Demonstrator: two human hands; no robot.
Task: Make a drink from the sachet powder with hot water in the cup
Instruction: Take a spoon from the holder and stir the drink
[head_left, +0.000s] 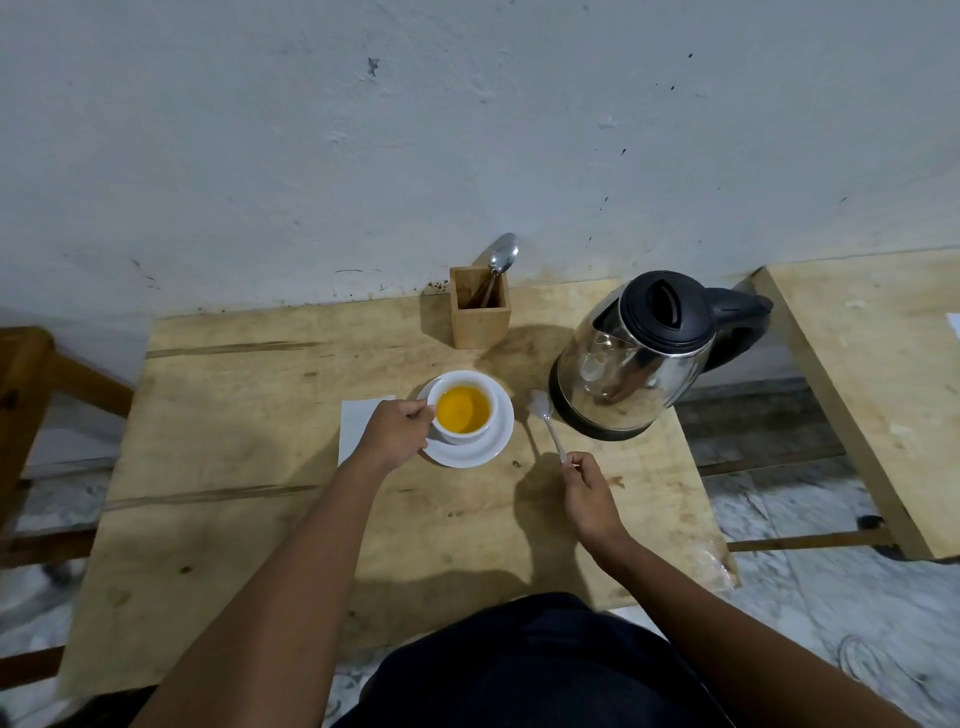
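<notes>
A white cup (485, 428) filled with orange-yellow liquid (463, 409) stands on a white saucer (493, 448) near the middle of the wooden table. My left hand (396, 432) grips the cup's left side. My right hand (588, 493) pinches the end of a small spoon (546, 418), whose bowl points away from me, between the saucer and the kettle. The steel electric kettle (631, 364) with a black lid stands upright at the right.
A wooden holder (479, 317) with a spoon (503, 260) in it stands at the back against the wall. A white paper (357, 422) lies under my left wrist. The wooden table (249, 467) ends close to the kettle; a second table (878, 374) stands to the right.
</notes>
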